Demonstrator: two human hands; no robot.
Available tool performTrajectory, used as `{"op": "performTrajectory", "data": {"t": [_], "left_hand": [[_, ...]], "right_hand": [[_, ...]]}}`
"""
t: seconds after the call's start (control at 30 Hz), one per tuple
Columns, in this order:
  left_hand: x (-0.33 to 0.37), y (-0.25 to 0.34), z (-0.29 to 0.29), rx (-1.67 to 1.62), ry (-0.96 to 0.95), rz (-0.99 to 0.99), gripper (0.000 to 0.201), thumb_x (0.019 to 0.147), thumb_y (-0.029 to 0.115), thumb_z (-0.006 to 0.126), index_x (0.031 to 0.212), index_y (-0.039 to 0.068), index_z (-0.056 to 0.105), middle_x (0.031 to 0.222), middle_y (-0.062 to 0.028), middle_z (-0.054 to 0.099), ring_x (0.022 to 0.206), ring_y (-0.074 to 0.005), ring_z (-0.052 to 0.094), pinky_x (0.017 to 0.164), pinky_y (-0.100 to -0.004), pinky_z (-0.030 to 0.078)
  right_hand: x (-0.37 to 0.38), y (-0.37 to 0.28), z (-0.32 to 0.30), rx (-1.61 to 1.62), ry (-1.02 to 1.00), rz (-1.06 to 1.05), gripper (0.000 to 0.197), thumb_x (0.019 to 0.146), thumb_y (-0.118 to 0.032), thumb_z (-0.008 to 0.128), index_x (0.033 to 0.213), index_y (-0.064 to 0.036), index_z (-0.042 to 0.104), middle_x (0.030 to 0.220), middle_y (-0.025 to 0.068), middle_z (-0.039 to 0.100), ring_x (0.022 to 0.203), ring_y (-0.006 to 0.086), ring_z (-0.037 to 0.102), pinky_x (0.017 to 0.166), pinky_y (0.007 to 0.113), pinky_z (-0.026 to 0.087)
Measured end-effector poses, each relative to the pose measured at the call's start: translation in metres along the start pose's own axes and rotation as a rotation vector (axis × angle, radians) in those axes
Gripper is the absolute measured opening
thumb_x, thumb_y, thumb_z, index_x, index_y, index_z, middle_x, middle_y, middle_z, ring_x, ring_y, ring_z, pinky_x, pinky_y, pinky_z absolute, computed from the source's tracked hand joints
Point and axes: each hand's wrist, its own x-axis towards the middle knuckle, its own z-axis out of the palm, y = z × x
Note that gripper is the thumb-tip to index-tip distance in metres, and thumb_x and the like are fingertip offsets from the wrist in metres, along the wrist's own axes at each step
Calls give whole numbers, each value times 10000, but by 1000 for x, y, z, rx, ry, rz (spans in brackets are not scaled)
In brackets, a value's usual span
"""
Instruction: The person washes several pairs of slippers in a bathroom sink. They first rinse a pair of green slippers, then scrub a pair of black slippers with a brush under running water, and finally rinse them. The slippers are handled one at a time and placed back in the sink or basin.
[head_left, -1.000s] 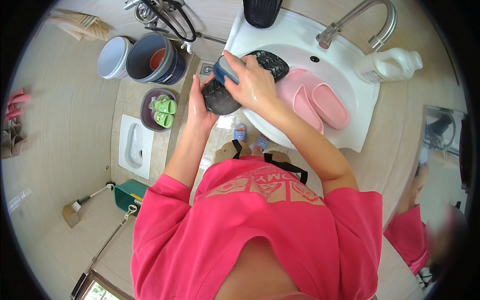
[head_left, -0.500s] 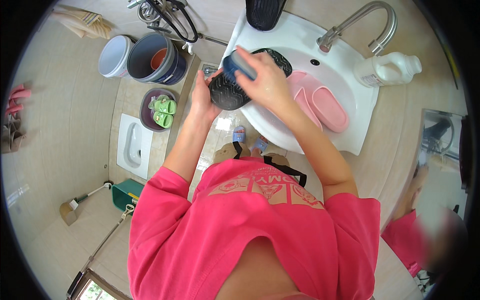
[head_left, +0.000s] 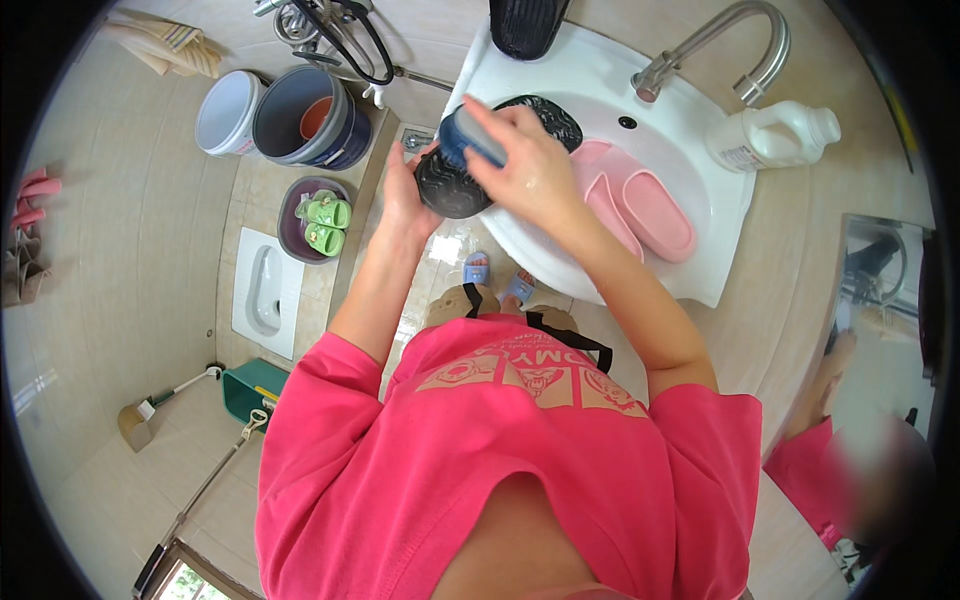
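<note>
My left hand (head_left: 408, 192) grips the near end of a black slipper (head_left: 452, 186), held sole up at the left rim of the sink. White suds streak its patterned sole. In my right hand (head_left: 528, 165) is a blue and grey scrub brush (head_left: 462, 138), pressed on the middle of that sole and slightly blurred. The slipper's far end reaches over the basin, partly hidden behind my right hand. A pair of pink slippers (head_left: 655, 215) lies in the white sink (head_left: 722, 255). Another black slipper (head_left: 525, 28) rests on the sink's back left corner.
A steel faucet (head_left: 720, 45) arches over the sink's back right, beside a white jug (head_left: 770, 137). Two buckets (head_left: 352, 140) and a basin with green clogs (head_left: 326, 224) stand left. Below them are a squat toilet (head_left: 268, 290) and a green bin (head_left: 240, 392). A mirror (head_left: 880, 330) is at right.
The brush in my right hand has shifted slightly left and nearer along the sole. My left hand keeps its hold on the black slipper, almost unmoved.
</note>
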Motion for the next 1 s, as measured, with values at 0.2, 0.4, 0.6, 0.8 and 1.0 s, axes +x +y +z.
{"op": "performTrajectory", "data": {"t": [0.2,0.4,0.6,0.8,1.0], "left_hand": [[8,0,-38,-400,-726,-121,648,898,516,167,1157,17,490,1131,-156,539,1069,-302,507,946,-453,378],[-9,-4,-2,-65,-65,-9,634,920,465,174,1221,-22,446,1180,-201,517,1103,-315,495,972,-444,358],[-5,-3,-4,-58,-129,24,616,896,484,261,1229,3,452,1200,-171,515,1114,-306,490,987,-440,341],[-26,-13,8,-174,-261,62,559,868,510,307,1224,107,461,1238,-110,485,1158,-280,440,997,-486,298],[-21,-21,-1,-146,-176,67,558,867,485,270,1248,110,432,1264,-114,464,1187,-295,412,991,-509,301]], "right_hand": [[-12,-33,10,67,-110,-90,539,706,-208,637,1227,-259,507,950,111,539,744,288,593,638,368,493],[3,31,22,-239,8,6,514,734,-258,630,1225,-220,481,946,150,528,730,318,597,588,407,496],[13,32,18,-157,-4,156,495,774,-306,590,1236,-169,475,962,174,529,785,348,589,664,417,488],[-1,-17,12,178,-122,192,529,766,-324,579,1258,-168,458,977,172,525,863,354,572,752,413,465],[-5,-26,23,-110,-62,-6,520,750,-267,615,1249,-256,469,958,151,528,751,323,596,622,393,499]]}}
